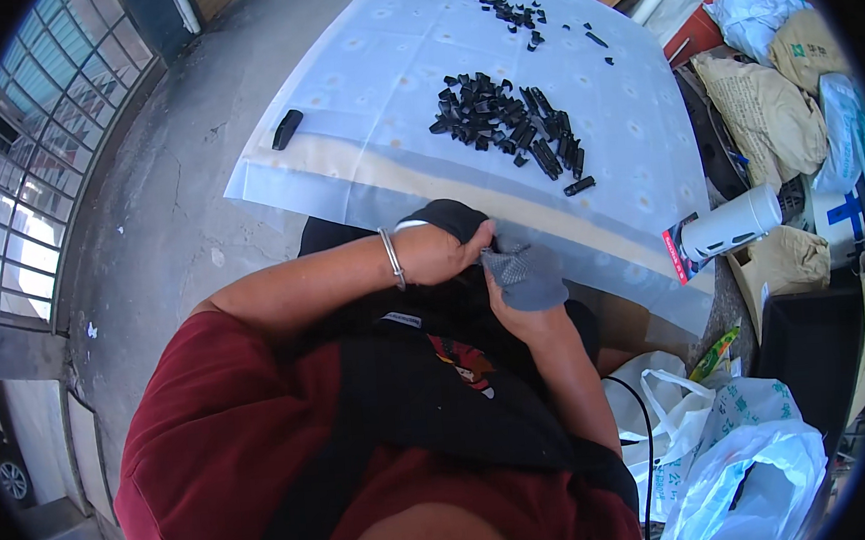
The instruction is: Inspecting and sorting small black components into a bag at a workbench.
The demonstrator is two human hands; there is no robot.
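Observation:
My left hand [441,241], in a black glove that leaves the thumb bare, is curled closed just in front of the table's near edge. Against it sits my right hand [525,279], in a grey glove, its fingers bent inward. The two meet at the fingertips, and whatever lies between them is hidden. On the table beyond is a pile of small black plastic parts [487,116], with longer ribbed black pieces [547,157] at its right side. A second scatter of black bits [505,9] lies farther back. One black piece [287,129] rests alone at the left edge.
A pale patterned cloth [371,104] under clear plastic covers the table. At the right edge lies a white cylinder [735,224] beside a red and black card. Sacks [768,116] and white plastic bags [747,469] crowd the right side. A barred window [46,126] stands left.

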